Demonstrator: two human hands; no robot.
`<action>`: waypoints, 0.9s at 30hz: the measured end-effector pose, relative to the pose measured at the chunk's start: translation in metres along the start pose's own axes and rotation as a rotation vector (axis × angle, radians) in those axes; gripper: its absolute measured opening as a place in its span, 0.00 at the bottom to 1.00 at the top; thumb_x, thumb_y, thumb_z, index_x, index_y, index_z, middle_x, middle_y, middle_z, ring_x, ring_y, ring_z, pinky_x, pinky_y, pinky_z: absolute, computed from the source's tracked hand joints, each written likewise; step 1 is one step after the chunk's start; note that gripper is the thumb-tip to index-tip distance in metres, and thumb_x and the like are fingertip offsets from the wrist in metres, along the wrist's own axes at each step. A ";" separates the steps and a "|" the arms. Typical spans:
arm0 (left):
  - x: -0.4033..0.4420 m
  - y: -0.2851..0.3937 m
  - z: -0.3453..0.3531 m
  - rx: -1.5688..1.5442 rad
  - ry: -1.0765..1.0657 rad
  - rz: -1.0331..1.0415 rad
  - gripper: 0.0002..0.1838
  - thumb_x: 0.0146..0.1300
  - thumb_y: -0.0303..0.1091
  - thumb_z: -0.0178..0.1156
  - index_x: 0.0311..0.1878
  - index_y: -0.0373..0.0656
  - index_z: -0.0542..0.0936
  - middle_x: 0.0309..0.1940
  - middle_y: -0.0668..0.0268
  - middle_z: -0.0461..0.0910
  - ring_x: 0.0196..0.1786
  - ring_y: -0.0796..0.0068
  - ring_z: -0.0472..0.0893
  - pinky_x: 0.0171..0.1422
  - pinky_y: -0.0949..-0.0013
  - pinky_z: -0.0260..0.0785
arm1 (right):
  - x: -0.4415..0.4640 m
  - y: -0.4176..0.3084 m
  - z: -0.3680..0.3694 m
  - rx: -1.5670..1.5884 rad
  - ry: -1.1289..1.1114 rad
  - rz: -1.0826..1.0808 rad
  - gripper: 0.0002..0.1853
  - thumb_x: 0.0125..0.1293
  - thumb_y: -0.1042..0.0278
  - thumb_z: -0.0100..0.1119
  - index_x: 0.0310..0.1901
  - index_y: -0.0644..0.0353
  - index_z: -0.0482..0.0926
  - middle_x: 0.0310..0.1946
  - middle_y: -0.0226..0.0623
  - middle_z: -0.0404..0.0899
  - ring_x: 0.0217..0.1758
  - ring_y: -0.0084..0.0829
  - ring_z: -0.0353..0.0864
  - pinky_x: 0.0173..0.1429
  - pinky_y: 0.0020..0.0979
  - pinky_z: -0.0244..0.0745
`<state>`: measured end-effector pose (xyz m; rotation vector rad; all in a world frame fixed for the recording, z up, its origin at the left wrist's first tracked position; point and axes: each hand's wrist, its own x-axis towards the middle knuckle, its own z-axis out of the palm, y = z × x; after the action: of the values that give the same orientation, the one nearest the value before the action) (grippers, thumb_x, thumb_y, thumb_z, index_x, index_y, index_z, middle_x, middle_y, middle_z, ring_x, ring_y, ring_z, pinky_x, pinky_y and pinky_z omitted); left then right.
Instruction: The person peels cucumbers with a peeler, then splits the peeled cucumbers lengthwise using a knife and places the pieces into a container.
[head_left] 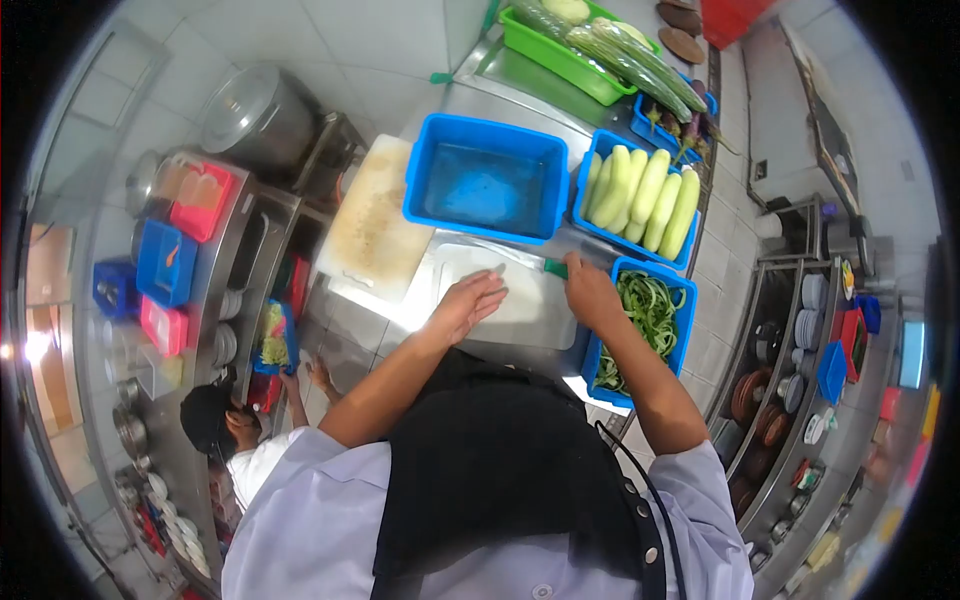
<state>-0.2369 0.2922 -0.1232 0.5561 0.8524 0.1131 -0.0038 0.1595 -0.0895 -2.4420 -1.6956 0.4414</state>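
Observation:
My right hand (592, 295) is closed around the green handle of a knife (556, 267). Its blade points left across the far side of a white cutting board (530, 315). Over the left part of that board, my left hand (468, 308) is open with fingers stretched out, holding nothing. Beyond the knife stands a blue tub (485, 188), with only what looks like a wet or shiny bottom inside. Cut green leafy vegetables (650, 308) fill a blue bin beside my right forearm. Behind it, long pale green vegetables (640, 195) lie in another blue bin.
A stained cutting board (375, 220) lies at the left. At the back are a green crate (570, 60) of wrapped vegetables and dark eggplants (690, 130) in a blue bin. A co-worker in a black cap (207, 420) works at left, near a large pot (255, 115) and shelves.

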 end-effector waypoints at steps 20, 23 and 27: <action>0.151 0.108 0.250 1.744 0.040 0.961 0.35 0.63 0.51 0.68 0.67 0.39 0.71 0.61 0.44 0.71 0.57 0.42 0.79 0.62 0.44 0.73 | -0.243 -0.030 -0.003 1.264 0.658 0.868 0.07 0.77 0.67 0.59 0.47 0.62 0.80 0.25 0.25 0.75 0.26 0.17 0.73 0.31 0.23 0.68; 0.172 0.115 0.275 1.792 0.185 0.611 0.45 0.60 0.61 0.68 0.71 0.40 0.67 0.67 0.40 0.64 0.58 0.38 0.78 0.65 0.45 0.71 | -0.258 -0.036 0.003 1.319 0.691 0.900 0.07 0.76 0.67 0.60 0.46 0.62 0.80 0.25 0.25 0.74 0.27 0.17 0.73 0.32 0.22 0.69; 0.195 0.111 0.307 1.918 0.439 1.350 0.39 0.62 0.57 0.67 0.68 0.41 0.71 0.67 0.42 0.67 0.55 0.42 0.81 0.59 0.44 0.74 | -0.278 -0.029 0.006 1.296 0.709 0.909 0.08 0.76 0.65 0.61 0.46 0.61 0.81 0.26 0.24 0.74 0.28 0.16 0.73 0.32 0.22 0.68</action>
<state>0.1328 0.3189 -0.0382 2.9532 0.6185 0.6778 -0.1217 -0.0897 -0.0428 -1.7368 0.1483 0.4370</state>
